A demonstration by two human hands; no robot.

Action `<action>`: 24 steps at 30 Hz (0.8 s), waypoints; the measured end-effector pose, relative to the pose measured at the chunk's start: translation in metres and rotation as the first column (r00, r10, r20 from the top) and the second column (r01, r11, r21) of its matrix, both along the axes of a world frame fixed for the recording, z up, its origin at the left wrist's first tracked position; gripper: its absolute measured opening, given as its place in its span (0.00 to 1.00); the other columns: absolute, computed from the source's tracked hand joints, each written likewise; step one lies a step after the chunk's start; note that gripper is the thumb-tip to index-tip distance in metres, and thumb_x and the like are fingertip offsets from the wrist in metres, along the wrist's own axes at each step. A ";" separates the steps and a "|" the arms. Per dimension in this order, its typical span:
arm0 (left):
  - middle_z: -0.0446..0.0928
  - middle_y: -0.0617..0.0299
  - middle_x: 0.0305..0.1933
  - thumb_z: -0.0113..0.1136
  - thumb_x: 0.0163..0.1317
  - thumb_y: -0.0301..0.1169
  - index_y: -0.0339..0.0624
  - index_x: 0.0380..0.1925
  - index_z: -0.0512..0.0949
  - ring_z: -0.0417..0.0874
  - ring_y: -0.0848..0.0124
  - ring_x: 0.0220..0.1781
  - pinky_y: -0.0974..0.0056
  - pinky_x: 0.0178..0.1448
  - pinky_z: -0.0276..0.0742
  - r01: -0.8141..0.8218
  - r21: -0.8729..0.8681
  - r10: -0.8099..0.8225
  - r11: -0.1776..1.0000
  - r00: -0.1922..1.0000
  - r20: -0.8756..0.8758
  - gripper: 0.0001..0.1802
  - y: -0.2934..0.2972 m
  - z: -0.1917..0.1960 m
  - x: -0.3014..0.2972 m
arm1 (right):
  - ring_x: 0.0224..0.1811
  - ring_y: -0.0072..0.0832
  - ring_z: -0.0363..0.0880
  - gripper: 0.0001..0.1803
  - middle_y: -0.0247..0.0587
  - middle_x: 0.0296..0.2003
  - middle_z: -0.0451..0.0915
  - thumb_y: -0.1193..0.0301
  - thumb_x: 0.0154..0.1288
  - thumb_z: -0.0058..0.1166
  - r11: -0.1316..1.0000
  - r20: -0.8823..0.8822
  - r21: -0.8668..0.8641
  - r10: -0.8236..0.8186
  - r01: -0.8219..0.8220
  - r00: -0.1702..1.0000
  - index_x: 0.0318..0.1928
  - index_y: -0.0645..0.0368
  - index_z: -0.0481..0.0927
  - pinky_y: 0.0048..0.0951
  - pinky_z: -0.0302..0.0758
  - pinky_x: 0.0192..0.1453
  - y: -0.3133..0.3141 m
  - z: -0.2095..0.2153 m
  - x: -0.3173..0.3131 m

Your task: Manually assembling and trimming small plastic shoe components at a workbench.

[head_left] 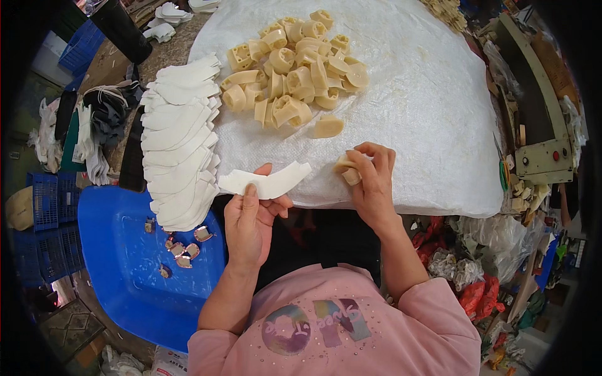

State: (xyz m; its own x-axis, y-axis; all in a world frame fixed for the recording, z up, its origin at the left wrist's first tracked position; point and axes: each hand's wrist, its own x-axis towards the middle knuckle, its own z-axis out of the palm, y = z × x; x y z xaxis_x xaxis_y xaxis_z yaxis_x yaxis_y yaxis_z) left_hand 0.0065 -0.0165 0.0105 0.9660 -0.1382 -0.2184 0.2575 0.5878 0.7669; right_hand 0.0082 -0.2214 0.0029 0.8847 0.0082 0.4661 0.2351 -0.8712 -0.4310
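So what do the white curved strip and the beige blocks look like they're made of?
The strip in the left hand looks like thin matte fabric or foam sheet; it flexes. The blocks look like moulded plastic or rubber, smooth with a slight sheen.

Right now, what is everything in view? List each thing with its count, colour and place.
woven sheet: one, white, spread over the table ahead
moulded heel blocks: a heap, too many to count, cream, far middle of the sheet
lone heel block: one, cream, near side of the heap
curved flat pieces: a long overlapping stack, white, left edge of the sheet
blue tub: one, lower left, with a few small pieces inside
blue crates: several, far left
machine: one, pale green, right edge
left hand: holds one curved white piece
right hand: grips one cream block on the sheet
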 end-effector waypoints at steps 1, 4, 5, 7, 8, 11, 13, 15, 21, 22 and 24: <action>0.76 0.53 0.31 0.38 0.71 0.36 0.28 0.57 0.63 0.75 0.71 0.30 0.69 0.33 0.71 -0.003 0.000 0.003 1.000 1.000 -0.001 0.22 0.002 -0.002 -0.001 | 0.37 0.39 0.73 0.17 0.42 0.37 0.74 0.80 0.49 0.56 1.000 -0.001 0.000 0.003 -0.003 1.000 0.43 0.58 0.76 0.38 0.66 0.48 0.000 0.001 -0.002; 0.76 0.53 0.33 0.38 0.71 0.37 0.27 0.54 0.66 0.75 0.72 0.32 0.68 0.34 0.71 0.035 -0.008 -0.034 0.999 0.998 0.053 0.22 0.004 -0.007 -0.004 | 0.37 0.39 0.75 0.17 0.43 0.38 0.75 0.82 0.50 0.57 0.912 -0.050 0.362 0.224 -0.191 0.973 0.44 0.60 0.75 0.34 0.72 0.43 0.004 0.004 -0.010; 0.76 0.53 0.36 0.38 0.71 0.37 0.27 0.53 0.67 0.76 0.71 0.35 0.68 0.37 0.72 0.043 0.029 -0.045 0.999 0.996 0.077 0.22 0.004 -0.007 -0.005 | 0.37 0.38 0.76 0.18 0.44 0.38 0.76 0.83 0.50 0.58 0.840 0.030 0.474 0.282 -0.263 0.959 0.44 0.61 0.75 0.33 0.74 0.40 0.010 0.011 -0.013; 0.76 0.53 0.39 0.39 0.71 0.37 0.27 0.52 0.68 0.76 0.71 0.38 0.68 0.40 0.72 0.046 0.069 -0.053 0.997 0.994 0.098 0.22 0.004 -0.004 -0.008 | 0.36 0.38 0.78 0.19 0.45 0.39 0.77 0.83 0.49 0.58 0.747 0.115 0.574 0.331 -0.335 0.937 0.45 0.61 0.75 0.32 0.75 0.37 0.027 0.024 -0.014; 0.76 0.52 0.42 0.39 0.71 0.37 0.26 0.52 0.68 0.77 0.71 0.42 0.67 0.45 0.73 0.012 0.103 -0.024 0.995 0.994 0.110 0.22 0.001 -0.002 -0.010 | 0.35 0.37 0.78 0.19 0.46 0.39 0.77 0.83 0.49 0.59 0.699 0.191 0.593 0.361 -0.400 0.913 0.45 0.61 0.74 0.31 0.75 0.38 0.036 0.029 -0.014; 0.75 0.51 0.48 0.40 0.71 0.36 0.25 0.52 0.68 0.76 0.69 0.49 0.65 0.53 0.72 -0.019 0.094 0.007 0.995 0.992 0.127 0.22 -0.005 0.008 -0.014 | 0.37 0.37 0.77 0.20 0.48 0.40 0.77 0.84 0.49 0.59 0.599 0.305 0.633 0.390 -0.491 0.869 0.45 0.61 0.74 0.30 0.75 0.38 0.057 0.025 -0.010; 0.74 0.51 0.50 0.40 0.71 0.36 0.25 0.52 0.68 0.76 0.68 0.52 0.64 0.57 0.71 -0.017 0.051 0.011 0.999 0.992 0.127 0.22 -0.005 0.015 -0.017 | 0.38 0.38 0.76 0.22 0.49 0.41 0.76 0.85 0.48 0.58 0.689 0.413 0.469 0.382 -0.553 0.827 0.46 0.60 0.74 0.31 0.75 0.38 0.064 0.020 -0.005; 0.74 0.50 0.50 0.38 0.71 0.34 0.25 0.51 0.68 0.76 0.67 0.52 0.63 0.58 0.70 0.023 0.068 -0.035 0.997 0.984 0.175 0.21 -0.004 0.019 -0.020 | 0.39 0.38 0.75 0.24 0.48 0.42 0.75 0.87 0.46 0.57 0.708 0.438 0.422 0.388 -0.566 0.811 0.47 0.59 0.74 0.31 0.75 0.38 0.064 0.016 -0.002; 0.73 0.49 0.51 0.37 0.71 0.32 0.24 0.51 0.68 0.75 0.67 0.53 0.63 0.58 0.70 0.055 0.139 -0.075 0.989 0.987 0.144 0.20 0.000 0.020 -0.024 | 0.38 0.38 0.74 0.26 0.45 0.41 0.75 0.89 0.43 0.55 0.687 0.471 0.415 0.399 -0.597 0.787 0.47 0.60 0.74 0.31 0.74 0.38 0.065 0.010 -0.002; 0.73 0.49 0.51 0.37 0.71 0.32 0.24 0.51 0.68 0.75 0.67 0.53 0.63 0.58 0.70 0.058 0.135 -0.077 0.989 0.987 0.144 0.20 0.001 0.019 -0.025 | 0.38 0.39 0.74 0.27 0.45 0.41 0.75 0.90 0.42 0.54 0.692 0.467 0.410 0.400 -0.594 0.789 0.47 0.60 0.74 0.32 0.74 0.38 0.065 0.013 -0.003; 0.72 0.48 0.53 0.37 0.71 0.32 0.23 0.51 0.68 0.75 0.66 0.54 0.62 0.58 0.70 0.078 0.199 -0.109 0.977 0.982 0.153 0.20 0.003 0.018 -0.028 | 0.38 0.39 0.74 0.27 0.45 0.40 0.75 0.90 0.42 0.54 0.700 0.462 0.402 0.402 -0.591 0.791 0.47 0.60 0.74 0.32 0.74 0.39 0.064 0.014 -0.003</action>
